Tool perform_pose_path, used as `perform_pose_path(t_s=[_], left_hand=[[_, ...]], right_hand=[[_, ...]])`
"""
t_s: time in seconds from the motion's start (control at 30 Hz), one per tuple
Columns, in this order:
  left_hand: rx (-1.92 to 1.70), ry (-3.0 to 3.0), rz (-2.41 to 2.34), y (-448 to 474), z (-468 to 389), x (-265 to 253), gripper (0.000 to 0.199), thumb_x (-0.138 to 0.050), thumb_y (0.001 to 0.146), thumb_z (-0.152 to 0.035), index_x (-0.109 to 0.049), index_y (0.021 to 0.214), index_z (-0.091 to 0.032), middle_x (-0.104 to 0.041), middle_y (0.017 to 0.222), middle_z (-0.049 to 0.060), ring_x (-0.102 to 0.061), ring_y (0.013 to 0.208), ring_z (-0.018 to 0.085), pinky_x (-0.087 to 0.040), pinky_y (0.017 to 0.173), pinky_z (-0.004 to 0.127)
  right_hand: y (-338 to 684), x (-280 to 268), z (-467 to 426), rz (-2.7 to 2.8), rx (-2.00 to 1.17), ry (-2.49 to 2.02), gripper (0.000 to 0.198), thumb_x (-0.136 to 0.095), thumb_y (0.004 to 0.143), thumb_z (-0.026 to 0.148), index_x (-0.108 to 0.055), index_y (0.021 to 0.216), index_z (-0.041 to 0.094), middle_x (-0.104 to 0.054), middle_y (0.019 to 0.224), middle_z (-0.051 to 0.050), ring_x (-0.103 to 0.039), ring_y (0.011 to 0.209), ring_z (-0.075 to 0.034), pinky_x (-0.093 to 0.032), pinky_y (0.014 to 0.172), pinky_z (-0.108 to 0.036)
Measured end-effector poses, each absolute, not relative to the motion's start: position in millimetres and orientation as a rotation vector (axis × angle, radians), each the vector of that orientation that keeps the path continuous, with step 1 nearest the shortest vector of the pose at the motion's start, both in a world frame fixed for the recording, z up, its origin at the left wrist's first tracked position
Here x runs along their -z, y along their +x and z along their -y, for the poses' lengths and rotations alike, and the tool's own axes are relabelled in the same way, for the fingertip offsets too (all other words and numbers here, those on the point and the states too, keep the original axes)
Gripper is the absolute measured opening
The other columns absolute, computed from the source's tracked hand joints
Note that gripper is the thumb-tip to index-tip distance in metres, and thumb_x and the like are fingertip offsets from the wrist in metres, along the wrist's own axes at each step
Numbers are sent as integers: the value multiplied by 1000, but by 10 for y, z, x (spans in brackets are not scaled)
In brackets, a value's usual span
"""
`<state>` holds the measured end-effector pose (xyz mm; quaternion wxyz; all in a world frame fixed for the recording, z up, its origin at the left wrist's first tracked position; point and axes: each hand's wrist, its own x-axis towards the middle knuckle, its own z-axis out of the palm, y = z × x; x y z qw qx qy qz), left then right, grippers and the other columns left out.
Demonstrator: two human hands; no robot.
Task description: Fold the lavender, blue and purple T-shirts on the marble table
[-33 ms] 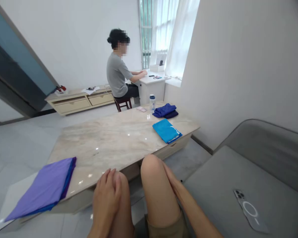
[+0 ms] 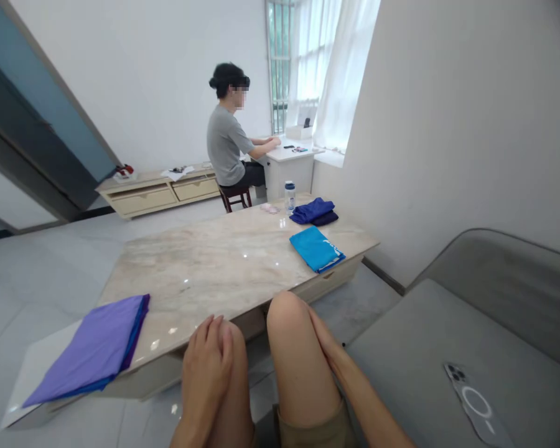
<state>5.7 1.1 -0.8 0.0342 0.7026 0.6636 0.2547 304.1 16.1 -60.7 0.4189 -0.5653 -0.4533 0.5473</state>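
Bare L hand (image 2: pixel 208 353) rests palm-down on bent L knee (image 2: pixel 238 350), fingers (image 2: pixel 204 328) lightly curled. Bare R forearm (image 2: pixel 366 395) angles fwd; R hand (image 2: pixel 323 335), partly hidden, is against R knee (image 2: pixel 287 316).

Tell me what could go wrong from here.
The bright blue cloth might get knocked off: one corner is by the near edge of the table. The bottle could tip if the crumpled blue cloth beside it is tugged. The phone on the grey seat might get sat on.
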Motion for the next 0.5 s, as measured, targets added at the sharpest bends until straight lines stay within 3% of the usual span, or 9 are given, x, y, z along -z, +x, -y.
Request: perform_pose_path(t_s=[0.07,0.13,0.2,0.27,0.33,0.43,0.5], left_hand=[[-825,2207,-2057,121,-36,48,57,-38,112,-43,-76,141,-12,-73,149,20,-67,139,37,-53,123,56],[-872,2246,-2082,160,-47,93,53,-41,112,-40,-76,141,-13,-74,147,19,-68,137,36,-56,120,54],[-898,2300,-2112,205,-19,117,49,-45,112,-37,-76,141,-14,-74,147,19,-69,136,35,-57,118,52],[-921,2377,-2139,258,67,122,45,-47,112,-33,-75,142,-14,-73,148,19,-69,136,36,-57,117,52],[-947,2457,-2165,301,227,125,45,-48,112,-29,-72,147,-14,-70,153,19,-66,140,36,-56,119,52],[-1000,2530,-2237,306,598,157,56,-52,111,-27,-57,165,-15,-56,170,21,-55,154,39,-53,122,55],[-1034,2544,-2288,253,876,188,69,-55,110,-27,-42,176,-17,-43,179,22,-48,161,41,-51,123,57]], right_hand=[[2993,570,-34,883,-1396,-1303,79,-54,96,91,-73,155,42,-70,158,0,-60,155,-32,-52,128,-46],[2929,547,47,824,-1294,-1286,107,-52,88,101,-67,162,25,-63,166,-9,-51,162,-35,-39,138,-49],[2857,530,105,943,-1144,-1398,121,-42,88,104,-63,164,12,-56,170,-18,-45,166,-37,-28,142,-52],[2771,513,150,1090,-959,-1518,117,-36,97,97,-56,167,6,-52,173,-23,-43,167,-38,-28,142,-57],[2673,480,183,1280,-691,-1552,99,-37,107,81,-50,171,7,-48,176,-24,-43,167,-38,-32,140,-60],[2534,383,221,1605,-227,-1438,66,-45,114,50,-54,169,16,-47,178,-17,-41,167,-35,-35,138,-60],[2463,308,240,1749,-25,-1376,56,-47,113,36,-60,165,21,-49,177,-12,-39,167,-35,-36,138,-61]])
